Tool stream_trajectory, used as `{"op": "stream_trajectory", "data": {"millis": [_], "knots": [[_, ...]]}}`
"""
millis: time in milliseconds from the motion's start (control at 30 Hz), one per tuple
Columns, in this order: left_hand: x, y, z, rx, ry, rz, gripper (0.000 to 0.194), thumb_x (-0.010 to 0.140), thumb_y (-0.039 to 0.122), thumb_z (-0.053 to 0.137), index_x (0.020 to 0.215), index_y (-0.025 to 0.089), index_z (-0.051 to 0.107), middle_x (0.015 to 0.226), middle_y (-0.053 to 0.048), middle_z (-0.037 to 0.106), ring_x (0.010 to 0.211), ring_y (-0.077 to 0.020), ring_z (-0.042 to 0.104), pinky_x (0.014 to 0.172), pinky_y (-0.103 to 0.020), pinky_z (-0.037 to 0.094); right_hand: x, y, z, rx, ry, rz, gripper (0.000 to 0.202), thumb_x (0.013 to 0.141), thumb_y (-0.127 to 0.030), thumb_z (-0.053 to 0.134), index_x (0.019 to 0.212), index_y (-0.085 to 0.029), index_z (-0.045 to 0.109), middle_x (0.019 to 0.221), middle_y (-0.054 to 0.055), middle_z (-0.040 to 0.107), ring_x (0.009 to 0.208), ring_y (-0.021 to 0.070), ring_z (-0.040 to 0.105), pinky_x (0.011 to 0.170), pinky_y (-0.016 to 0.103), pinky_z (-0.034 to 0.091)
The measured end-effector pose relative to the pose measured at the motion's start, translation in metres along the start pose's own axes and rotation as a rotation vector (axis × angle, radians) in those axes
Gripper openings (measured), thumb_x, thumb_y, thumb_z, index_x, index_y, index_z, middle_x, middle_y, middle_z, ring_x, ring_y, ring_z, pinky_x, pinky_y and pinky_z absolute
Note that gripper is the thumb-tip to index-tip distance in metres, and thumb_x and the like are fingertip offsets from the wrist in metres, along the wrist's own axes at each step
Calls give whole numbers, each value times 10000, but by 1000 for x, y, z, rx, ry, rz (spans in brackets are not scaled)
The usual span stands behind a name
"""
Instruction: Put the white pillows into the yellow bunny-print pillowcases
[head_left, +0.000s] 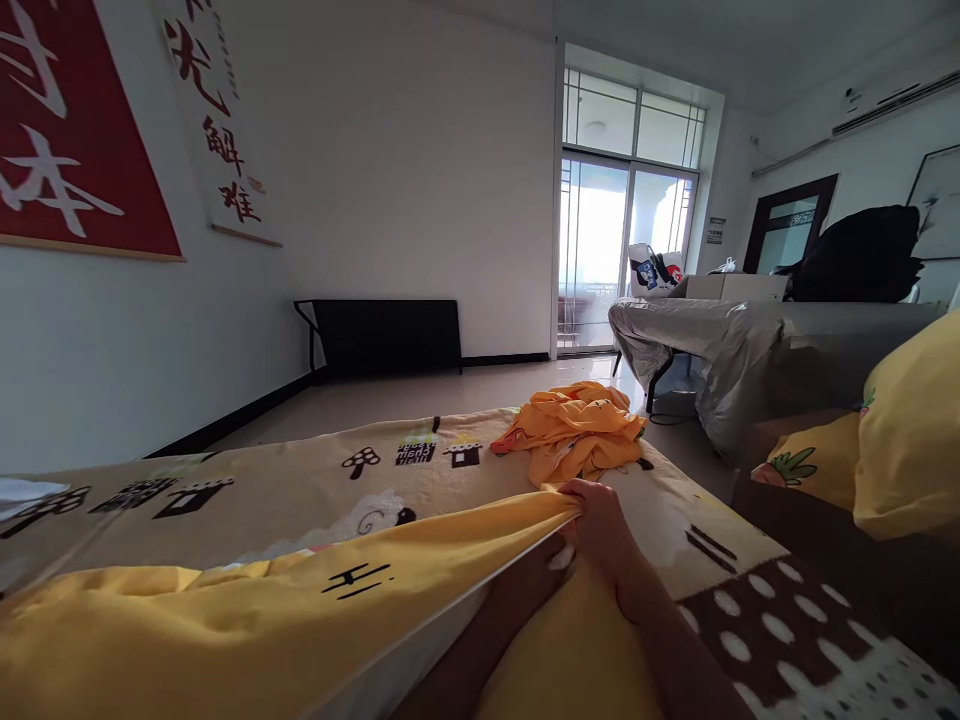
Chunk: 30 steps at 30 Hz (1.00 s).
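Apparently, the work is only partly done: the right grip (600,515) pinches one end of the yellow cloth (262,625), taut to its left; beyond it, orange cloth (577,430) lies crumpled. The left grip's (552,564) state, just below, one cannot tell.

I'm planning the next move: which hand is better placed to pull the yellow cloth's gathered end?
Right, I'd judge: the right hand grips the yellow cloth at that end. The left hand shows just below, in shadow by the cloth's edge, and its grip is unclear.
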<state>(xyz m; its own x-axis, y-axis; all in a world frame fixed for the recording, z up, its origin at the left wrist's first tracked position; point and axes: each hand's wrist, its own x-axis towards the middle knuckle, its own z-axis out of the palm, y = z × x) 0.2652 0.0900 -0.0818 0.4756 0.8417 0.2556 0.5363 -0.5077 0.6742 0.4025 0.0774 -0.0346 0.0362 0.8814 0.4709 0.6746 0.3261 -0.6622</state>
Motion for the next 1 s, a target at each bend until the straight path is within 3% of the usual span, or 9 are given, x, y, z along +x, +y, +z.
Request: {"op": "stream_trajectory", "data": {"millis": [167, 300, 367, 500, 600, 800, 1000], "knots": [[-2, 13, 0, 67, -83, 144, 375, 796, 206, 432, 1099, 220, 653, 1341, -14, 545, 1290, -205, 414, 1120, -356, 259, -1, -2, 0, 10, -28, -28, 316, 581, -95, 473, 788, -184, 694, 734, 25, 694, 661, 143, 573, 584, 198, 349], [-5, 13, -4, 82, -146, 112, 246, 762, 285, 506, 858, 203, 717, 1027, -10, 716, 1038, -241, 586, 967, -367, 423, -2, -9, -3, 28, -50, -22, 173, 562, -148, 543, 699, -167, 646, 636, 7, 644, 593, 131, 513, 544, 196, 312], [-6, 13, -3, 79, -130, 77, 250, 755, 342, 527, 820, 191, 716, 916, -15, 732, 930, -243, 618, 890, -358, 466, -3, -11, -4, 19, -47, -28, 120, 575, -146, 518, 652, -171, 607, 578, -11, 595, 562, 120, 470, 521, 196, 276], [-6, 14, -1, 62, 14, 6, 388, 820, 373, 447, 1118, 209, 632, 1190, -50, 650, 1106, -254, 564, 986, -377, 416, -6, -11, -4, 40, -15, -58, 216, 585, -95, 429, 708, -184, 583, 628, -12, 602, 599, 121, 486, 540, 189, 286], [-5, 14, 0, 62, 120, -29, 437, 841, 356, 412, 1234, 224, 552, 1316, -67, 563, 1223, -255, 491, 1072, -412, 340, -6, -8, -1, 60, -9, -67, 227, 606, -99, 420, 740, -191, 578, 680, -1, 630, 622, 130, 515, 551, 190, 307], [-3, 5, 3, 95, 18, 108, 507, 816, 369, 505, 1312, 267, 480, 1371, -73, 509, 1272, -289, 443, 1092, -460, 323, -4, -5, -1, 5, -32, -72, 289, 558, -70, 410, 740, -197, 595, 692, 6, 637, 647, 138, 532, 563, 190, 312], [-2, 6, 4, 93, -13, 135, 500, 844, 404, 535, 1312, 239, 465, 1359, -108, 504, 1259, -259, 454, 1079, -515, 320, -6, -8, -3, -2, -37, -75, 306, 550, -59, 405, 744, -195, 598, 709, 9, 641, 652, 135, 526, 577, 189, 316]]}}
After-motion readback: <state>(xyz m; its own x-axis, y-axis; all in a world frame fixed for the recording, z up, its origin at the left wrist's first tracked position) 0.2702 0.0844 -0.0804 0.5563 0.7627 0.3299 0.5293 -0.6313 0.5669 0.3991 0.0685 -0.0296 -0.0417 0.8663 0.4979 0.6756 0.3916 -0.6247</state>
